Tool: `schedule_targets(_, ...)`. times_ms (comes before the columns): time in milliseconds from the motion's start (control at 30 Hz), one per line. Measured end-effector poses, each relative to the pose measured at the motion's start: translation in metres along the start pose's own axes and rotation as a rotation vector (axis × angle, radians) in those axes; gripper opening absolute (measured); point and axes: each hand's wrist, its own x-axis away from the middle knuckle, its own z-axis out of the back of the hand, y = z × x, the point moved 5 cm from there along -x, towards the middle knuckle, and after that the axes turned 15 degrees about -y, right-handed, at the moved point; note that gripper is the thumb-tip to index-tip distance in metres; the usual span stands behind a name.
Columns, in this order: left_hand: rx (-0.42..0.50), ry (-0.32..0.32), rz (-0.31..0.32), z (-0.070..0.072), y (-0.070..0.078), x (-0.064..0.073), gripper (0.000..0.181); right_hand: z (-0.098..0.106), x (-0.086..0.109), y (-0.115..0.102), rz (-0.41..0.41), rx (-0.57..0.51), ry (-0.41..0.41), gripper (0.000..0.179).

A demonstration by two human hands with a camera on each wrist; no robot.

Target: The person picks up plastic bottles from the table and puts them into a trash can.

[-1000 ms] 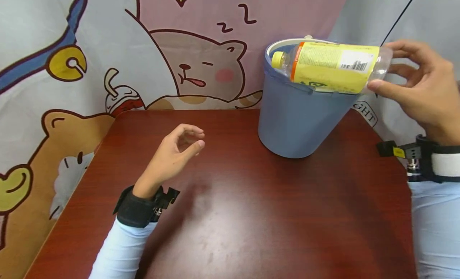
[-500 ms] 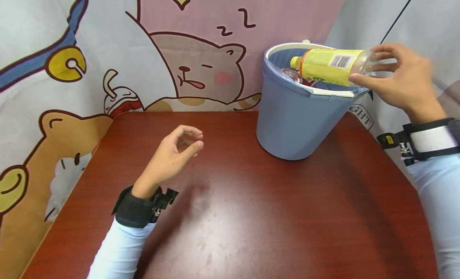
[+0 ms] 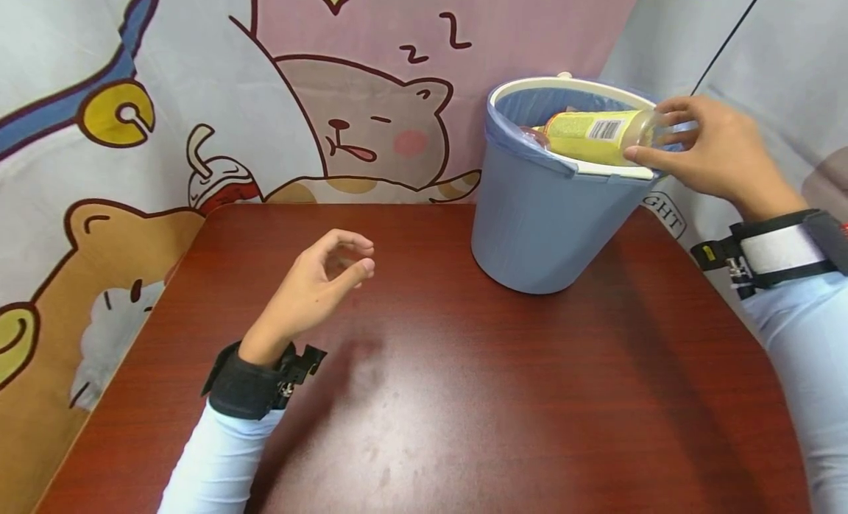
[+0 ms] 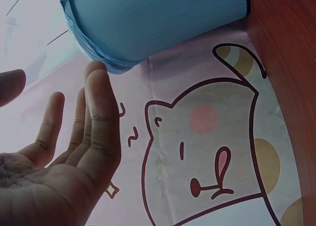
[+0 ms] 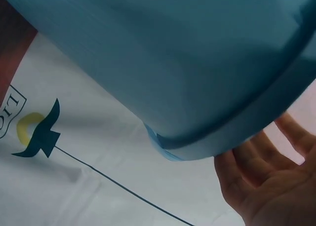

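A plastic bottle point(image 3: 588, 138) with a yellow label and barcode lies on its side in the mouth of a blue-grey trash bin point(image 3: 536, 219). My right hand point(image 3: 725, 153) holds the bottle's clear base at the bin's right rim, thumb in front and fingers behind. In the right wrist view the bin wall point(image 5: 158, 63) covers the bottle, and the hand point(image 5: 271, 179) shows past the rim. My left hand point(image 3: 308, 286) hovers over the left part of the table, fingers loosely bent and holding nothing. The left wrist view shows that hand point(image 4: 79, 157) with nothing in its palm.
The bin has a white rim ring point(image 3: 616, 169) and a blue liner bag point(image 3: 523, 138); a reddish clear item point(image 3: 536, 137) sits inside near the bottle. It stands at the back right of a dark red wooden table point(image 3: 450, 381). A cartoon-printed cloth point(image 3: 371, 131) hangs behind.
My right hand has moved left and the bottle has gone down from above the rim into the bin's mouth, its yellow cap no longer plainly visible. The left hand has stayed nearly still.
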Motion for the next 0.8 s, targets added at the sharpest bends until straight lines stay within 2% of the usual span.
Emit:
schedule_targets(167,-0.001,-0.009,0.001,-0.001,0.002,-0.001,0.029,0.0,0.0,-0.001,0.021,0.06,-0.045,0.07)
schedule_targets(500,0.011,-0.005,0.034,0.0,-0.003,0.001,0.03,-0.005,0.0,-0.006,0.092,0.027,0.018,0.055)
schedule_targets(600,0.021,-0.008,0.034,-0.002,-0.006,-0.001,0.03,-0.005,0.01,-0.012,0.13,-0.012,0.101,0.05)
schedule_targets(700,0.022,-0.007,0.026,-0.002,-0.007,-0.005,0.031,-0.007,0.029,-0.025,0.24,-0.049,0.248,0.042)
schedule_targets(800,0.007,0.001,0.02,-0.001,-0.008,-0.008,0.03,-0.017,0.052,-0.042,0.393,-0.083,0.425,0.033)
